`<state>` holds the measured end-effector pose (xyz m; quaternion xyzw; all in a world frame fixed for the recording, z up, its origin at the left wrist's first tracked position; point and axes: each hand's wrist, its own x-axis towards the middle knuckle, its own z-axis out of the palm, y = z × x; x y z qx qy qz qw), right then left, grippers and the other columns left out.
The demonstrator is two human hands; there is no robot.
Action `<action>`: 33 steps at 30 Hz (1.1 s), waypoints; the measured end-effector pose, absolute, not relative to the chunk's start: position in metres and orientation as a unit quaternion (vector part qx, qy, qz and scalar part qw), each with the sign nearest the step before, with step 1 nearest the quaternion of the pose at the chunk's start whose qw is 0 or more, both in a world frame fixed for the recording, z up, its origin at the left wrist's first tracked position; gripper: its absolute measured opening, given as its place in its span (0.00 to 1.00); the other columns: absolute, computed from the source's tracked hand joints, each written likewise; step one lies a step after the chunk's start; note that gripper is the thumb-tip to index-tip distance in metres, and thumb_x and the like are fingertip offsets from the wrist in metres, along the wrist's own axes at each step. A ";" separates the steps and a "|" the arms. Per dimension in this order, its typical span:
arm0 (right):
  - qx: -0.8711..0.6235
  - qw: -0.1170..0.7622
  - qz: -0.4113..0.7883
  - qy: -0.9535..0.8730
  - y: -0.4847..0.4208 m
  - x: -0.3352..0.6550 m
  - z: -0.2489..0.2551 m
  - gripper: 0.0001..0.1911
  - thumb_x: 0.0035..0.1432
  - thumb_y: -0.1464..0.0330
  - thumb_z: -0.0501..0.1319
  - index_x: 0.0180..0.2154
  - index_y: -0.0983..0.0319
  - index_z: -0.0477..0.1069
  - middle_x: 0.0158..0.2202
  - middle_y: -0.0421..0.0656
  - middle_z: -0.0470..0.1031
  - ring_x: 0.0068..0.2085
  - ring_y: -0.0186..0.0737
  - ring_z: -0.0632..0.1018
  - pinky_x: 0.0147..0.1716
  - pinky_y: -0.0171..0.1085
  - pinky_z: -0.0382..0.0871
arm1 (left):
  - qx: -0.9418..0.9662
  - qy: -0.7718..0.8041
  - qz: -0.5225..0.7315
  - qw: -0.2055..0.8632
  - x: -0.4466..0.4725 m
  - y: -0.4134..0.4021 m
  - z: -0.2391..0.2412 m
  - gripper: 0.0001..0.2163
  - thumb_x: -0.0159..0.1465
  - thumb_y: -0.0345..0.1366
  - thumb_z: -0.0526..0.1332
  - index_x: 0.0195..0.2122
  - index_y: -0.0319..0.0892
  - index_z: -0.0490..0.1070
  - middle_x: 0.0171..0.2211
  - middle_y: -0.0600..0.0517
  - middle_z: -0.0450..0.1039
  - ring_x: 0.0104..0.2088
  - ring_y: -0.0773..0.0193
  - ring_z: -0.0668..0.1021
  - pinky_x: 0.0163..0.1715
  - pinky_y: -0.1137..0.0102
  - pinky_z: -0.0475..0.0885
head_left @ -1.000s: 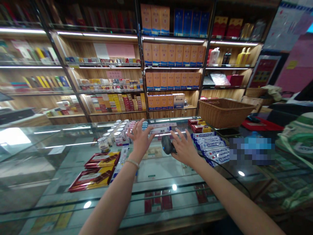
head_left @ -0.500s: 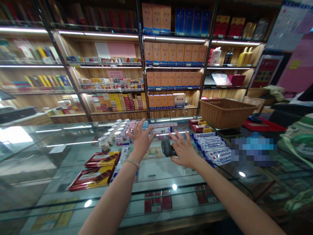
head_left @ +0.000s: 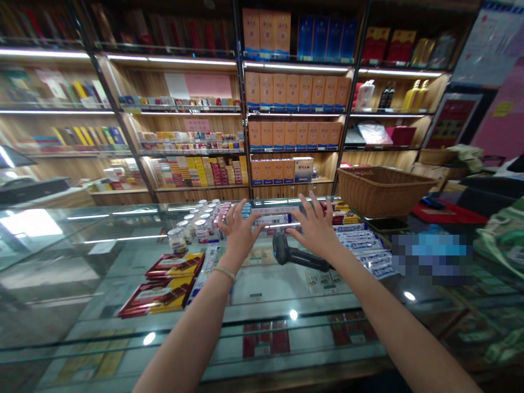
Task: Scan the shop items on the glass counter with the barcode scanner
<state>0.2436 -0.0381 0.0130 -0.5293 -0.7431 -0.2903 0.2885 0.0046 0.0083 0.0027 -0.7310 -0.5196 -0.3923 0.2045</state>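
My left hand (head_left: 239, 233) is held over the glass counter with its fingers spread and nothing gripped. Its fingertips are close to the left end of a long white-and-blue packet (head_left: 275, 220); whether they touch it I cannot tell. On the other side, my right hand (head_left: 317, 232) hovers with fingers apart, near the packet's right end. Below that hand a black handheld barcode scanner (head_left: 305, 258) lies on the glass, its handle pointing right. Left of my left hand are similar packets (head_left: 208, 262) and red-and-yellow chocolate packs (head_left: 161, 295).
Small lidded jars (head_left: 178, 239) stand in rows at the back left. More blue-and-white packets (head_left: 364, 245) lie to the right, before red-and-yellow packs (head_left: 344, 217) and a wicker basket (head_left: 385, 191). Shelves with orange boxes (head_left: 295, 93) line the wall behind the glass counter (head_left: 254, 308).
My right hand has risen off the scanner and moved slightly right, so the scanner's handle now shows. My left hand stays nearly in place, and the view has shifted slightly.
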 end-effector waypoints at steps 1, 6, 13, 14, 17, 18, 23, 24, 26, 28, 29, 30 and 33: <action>-0.527 0.298 -0.298 -0.738 -0.032 0.244 0.014 0.25 0.64 0.53 0.63 0.58 0.57 0.71 0.74 0.52 0.52 0.75 0.59 0.45 0.69 0.68 0.34 | -0.731 -0.519 -0.393 0.205 0.005 0.009 0.002 0.11 0.61 0.44 0.70 0.44 0.53 0.80 0.69 0.44 0.60 0.69 0.40 0.60 0.67 0.35 0.43; -0.478 0.296 -0.319 -0.763 -0.006 0.242 0.008 0.25 0.57 0.65 0.70 0.56 0.52 0.71 0.73 0.49 0.55 0.75 0.57 0.47 0.69 0.68 0.35 | -0.733 -0.519 -0.389 0.207 0.005 0.010 0.001 0.11 0.61 0.44 0.70 0.44 0.54 0.80 0.70 0.45 0.60 0.69 0.41 0.59 0.67 0.36 0.42; -0.498 0.324 -0.284 -0.753 0.003 0.240 -0.014 0.21 0.58 0.62 0.69 0.53 0.52 0.73 0.72 0.49 0.57 0.73 0.58 0.52 0.69 0.64 0.36 | -0.732 -0.515 -0.384 0.226 0.005 0.009 0.000 0.11 0.61 0.44 0.70 0.45 0.55 0.80 0.70 0.45 0.60 0.69 0.41 0.60 0.67 0.37 0.42; -0.502 0.324 -0.278 -0.752 0.003 0.240 -0.015 0.21 0.58 0.61 0.69 0.53 0.52 0.73 0.72 0.49 0.57 0.73 0.58 0.52 0.69 0.64 0.36 | -0.733 -0.515 -0.383 0.226 0.005 0.009 -0.001 0.11 0.60 0.44 0.71 0.45 0.55 0.80 0.70 0.45 0.60 0.69 0.41 0.60 0.67 0.37 0.42; -0.509 0.328 -0.270 -0.748 0.001 0.243 -0.016 0.19 0.59 0.60 0.68 0.52 0.52 0.73 0.71 0.48 0.58 0.73 0.57 0.53 0.70 0.62 0.35 | -0.735 -0.512 -0.383 0.224 0.007 0.008 -0.002 0.11 0.60 0.44 0.71 0.45 0.55 0.80 0.70 0.46 0.59 0.69 0.42 0.60 0.67 0.36 0.42; -0.509 0.331 -0.269 -0.748 0.000 0.243 -0.016 0.19 0.59 0.59 0.68 0.52 0.52 0.74 0.71 0.48 0.58 0.73 0.57 0.53 0.70 0.61 0.35 | -0.737 -0.510 -0.383 0.224 0.007 0.008 -0.002 0.11 0.61 0.45 0.70 0.45 0.56 0.79 0.70 0.46 0.59 0.69 0.42 0.60 0.67 0.36 0.41; -0.507 0.348 -0.261 -0.744 -0.003 0.242 -0.014 0.13 0.62 0.59 0.65 0.48 0.52 0.75 0.70 0.48 0.60 0.72 0.56 0.54 0.69 0.61 0.35 | -0.743 -0.503 -0.381 0.222 0.010 0.005 -0.001 0.09 0.63 0.45 0.68 0.44 0.56 0.80 0.70 0.47 0.60 0.69 0.43 0.60 0.66 0.37 0.42; -0.506 0.352 -0.259 -0.743 -0.003 0.242 -0.014 0.12 0.62 0.59 0.65 0.47 0.52 0.75 0.70 0.48 0.61 0.72 0.55 0.55 0.69 0.60 0.35 | -0.745 -0.502 -0.380 0.222 0.010 0.005 0.000 0.09 0.64 0.45 0.68 0.44 0.56 0.80 0.69 0.46 0.61 0.69 0.43 0.60 0.66 0.37 0.42; -0.503 0.361 -0.256 -0.742 -0.005 0.241 -0.014 0.10 0.63 0.60 0.64 0.45 0.53 0.76 0.69 0.48 0.62 0.71 0.54 0.56 0.69 0.60 0.36 | -0.748 -0.499 -0.378 0.219 0.011 0.004 0.000 0.08 0.65 0.45 0.66 0.43 0.55 0.81 0.69 0.47 0.61 0.69 0.43 0.60 0.66 0.37 0.42; -0.501 0.372 -0.252 -0.739 -0.006 0.240 -0.014 0.07 0.63 0.62 0.63 0.43 0.53 0.76 0.68 0.47 0.63 0.71 0.54 0.56 0.69 0.60 0.36 | -0.752 -0.496 -0.377 0.214 0.012 0.003 0.001 0.07 0.66 0.45 0.65 0.43 0.55 0.81 0.69 0.47 0.61 0.69 0.43 0.60 0.66 0.37 0.42; -0.501 0.377 -0.249 -0.738 -0.006 0.239 -0.014 0.07 0.64 0.63 0.63 0.43 0.53 0.77 0.68 0.47 0.64 0.71 0.54 0.57 0.69 0.60 0.36 | -0.755 -0.494 -0.377 0.210 0.012 0.003 0.001 0.07 0.66 0.45 0.65 0.42 0.54 0.81 0.69 0.47 0.61 0.69 0.42 0.60 0.66 0.37 0.42; -0.502 0.382 -0.244 -0.736 -0.006 0.238 -0.014 0.06 0.64 0.63 0.63 0.42 0.53 0.77 0.68 0.47 0.64 0.71 0.53 0.57 0.68 0.60 0.37 | -0.756 -0.494 -0.376 0.207 0.012 0.003 0.001 0.07 0.67 0.44 0.64 0.41 0.54 0.81 0.69 0.48 0.62 0.69 0.42 0.60 0.66 0.36 0.42; -0.514 0.393 -0.223 -0.729 -0.006 0.238 -0.014 0.07 0.65 0.62 0.62 0.42 0.53 0.78 0.68 0.46 0.64 0.71 0.54 0.57 0.68 0.61 0.38 | -0.757 -0.496 -0.374 0.203 0.012 0.003 0.001 0.07 0.67 0.45 0.63 0.40 0.54 0.81 0.69 0.48 0.63 0.68 0.42 0.60 0.65 0.35 0.42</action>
